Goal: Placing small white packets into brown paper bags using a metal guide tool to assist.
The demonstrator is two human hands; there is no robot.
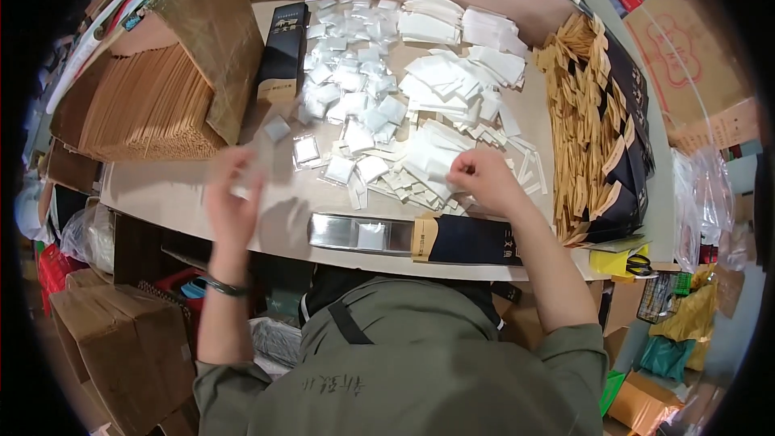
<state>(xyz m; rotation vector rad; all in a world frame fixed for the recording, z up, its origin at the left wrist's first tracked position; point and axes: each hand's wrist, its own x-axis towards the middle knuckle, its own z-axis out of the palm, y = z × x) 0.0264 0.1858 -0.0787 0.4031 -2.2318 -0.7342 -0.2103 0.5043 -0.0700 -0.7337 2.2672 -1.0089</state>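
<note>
My left hand (232,198) is raised over the left of the table, smeared by motion, so its grip is unclear. My right hand (486,180) has its fingertips pinched together over a heap of white paper slips (436,148); what they hold is too small to make out. Between my arms, at the table's front edge, lies a flat clear sleeve (335,232) with a small white packet (372,236) on it. Its right end meets a dark blue and tan paper pouch (464,238) under my right forearm. Small clear-wrapped packets (347,73) are piled beyond, with a few loose ones nearer my left hand.
At the left stands an open carton (230,48) packed with brown card pieces (153,105). A dark box (282,48) lies beside it. Stacked dark and tan pouches (593,129) line the right side. Black-handled scissors (639,265) sit at the right front corner. Cartons (121,347) stand below left.
</note>
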